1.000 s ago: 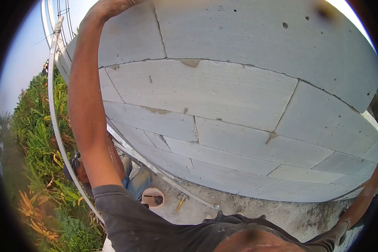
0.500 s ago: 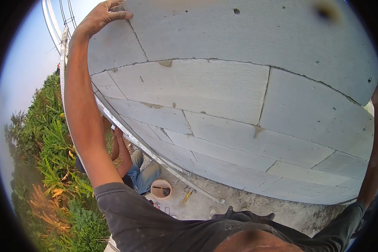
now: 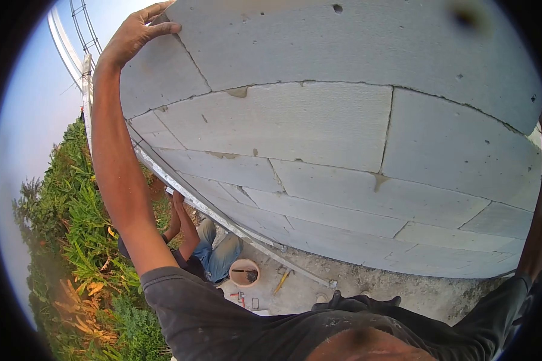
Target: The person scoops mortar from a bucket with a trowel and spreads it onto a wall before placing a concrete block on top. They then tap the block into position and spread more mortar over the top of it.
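Note:
My left hand (image 3: 140, 35) is at the upper left, its thumb against the face of the wall near a vertical joint. Its fingers curl over the left end of a large grey lightweight concrete block (image 3: 355, 48) in the top course. At the far right, my right arm (image 3: 535, 240) reaches up to the other end of that block. Its hand is dark and mostly cut off by the view's edge, so the fingers do not show. Below is a wall (image 3: 301, 120) of similar blocks with thin joints and small mortar smears.
A long metal straightedge (image 3: 186, 195) slants along the wall's left side. Below, another person (image 3: 223, 249) crouches beside a bucket (image 3: 244, 272). A yellow-handled tool (image 3: 280, 281) and red-handled tools (image 3: 239, 298) lie on the concrete ground. Green plants (image 3: 84, 222) grow at left.
The view has shifted slightly, so the ground items appear further right. My left hand stays on the block's end, and the block shows no clear movement against the wall.

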A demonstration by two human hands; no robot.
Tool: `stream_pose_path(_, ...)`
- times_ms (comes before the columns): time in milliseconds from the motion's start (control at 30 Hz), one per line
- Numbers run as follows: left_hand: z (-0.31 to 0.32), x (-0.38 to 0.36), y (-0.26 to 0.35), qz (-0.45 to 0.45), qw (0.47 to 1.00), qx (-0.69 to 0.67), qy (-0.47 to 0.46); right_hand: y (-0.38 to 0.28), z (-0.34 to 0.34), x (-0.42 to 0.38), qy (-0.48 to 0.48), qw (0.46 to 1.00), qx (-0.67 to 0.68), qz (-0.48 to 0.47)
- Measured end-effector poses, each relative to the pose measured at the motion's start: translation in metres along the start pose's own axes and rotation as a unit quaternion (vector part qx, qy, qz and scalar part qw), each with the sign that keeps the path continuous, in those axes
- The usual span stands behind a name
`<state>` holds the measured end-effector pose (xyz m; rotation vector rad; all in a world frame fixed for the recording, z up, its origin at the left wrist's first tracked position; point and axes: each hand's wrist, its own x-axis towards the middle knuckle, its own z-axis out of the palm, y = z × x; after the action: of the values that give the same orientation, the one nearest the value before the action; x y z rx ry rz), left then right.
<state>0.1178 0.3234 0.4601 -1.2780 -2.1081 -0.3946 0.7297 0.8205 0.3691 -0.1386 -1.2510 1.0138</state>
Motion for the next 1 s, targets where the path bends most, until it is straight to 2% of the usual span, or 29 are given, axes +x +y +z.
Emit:
stream_pose_path(133,0.000,0.002,-0.005,0.009,0.999,-0.029,-0.010,0.012,-0.021,0.010,0.078,0.995,-0.058,-0.002)
stream_pose_path(167,-0.006,-0.005,0.014,-0.033,0.999,-0.012,-0.018,0.014,-0.031,0.012,0.087,0.994,-0.066,0.001)
stream_pose_path(233,-0.021,-0.021,0.069,-0.118,0.992,0.022,-0.041,0.000,-0.071,0.023,0.039,0.998,-0.039,0.016)
stream_pose_path(267,-0.018,-0.017,0.045,-0.077,0.997,-0.007,-0.020,-0.001,-0.059,0.019,0.027,0.998,-0.047,0.013)
stream_pose_path(367,-0.017,-0.007,0.025,-0.060,0.998,-0.015,-0.033,0.001,-0.011,-0.005,0.009,0.998,-0.066,0.002)
stream_pose_path(500,-0.003,0.005,-0.008,0.009,1.000,-0.005,-0.030,-0.003,0.019,-0.033,0.002,0.996,-0.091,-0.009)
stream_pose_path(600,-0.003,0.003,-0.010,-0.007,0.999,-0.017,-0.037,-0.003,0.034,-0.045,-0.012,0.995,-0.097,-0.014)
stream_pose_path(700,0.011,0.013,-0.038,0.120,0.992,0.025,0.037,-0.012,0.049,-0.076,-0.010,0.994,-0.101,-0.028)
stream_pose_path(733,0.013,0.012,-0.043,0.176,0.978,0.079,0.082,-0.020,0.055,-0.102,0.009,0.995,-0.096,-0.036)
stream_pose_path(767,0.016,0.012,-0.047,0.227,0.955,0.136,0.133,-0.029,0.061,-0.134,0.043,0.994,-0.082,-0.050)
stream_pose_path(800,0.023,0.005,-0.038,0.278,0.917,0.155,0.239,-0.038,0.063,-0.172,0.094,0.992,-0.051,-0.067)
stream_pose_path(833,0.049,-0.014,-0.020,0.297,0.902,0.093,0.298,-0.044,0.055,-0.210,0.127,0.988,-0.009,-0.086)
stream_pose_path(867,0.087,-0.038,0.001,0.297,0.906,0.000,0.302,-0.045,0.016,-0.253,0.103,0.992,0.023,-0.072)
stream_pose_path(900,0.136,-0.073,0.021,0.285,0.914,-0.106,0.270,-0.021,-0.077,-0.298,-0.173,0.964,0.202,-0.023)
stream_pose_path(933,0.192,-0.119,0.043,0.262,0.922,-0.218,0.186,0.001,-0.102,-0.368,-0.075,0.978,0.188,0.039)
stream_pose_path(967,0.250,-0.171,0.065,0.227,0.920,-0.312,0.075,0.025,-0.116,-0.442,0.090,0.971,0.164,0.148)
stream_pose_path(1000,0.309,-0.231,0.086,0.182,0.901,-0.389,-0.059,0.058,-0.129,-0.518,0.234,0.932,0.076,0.266)
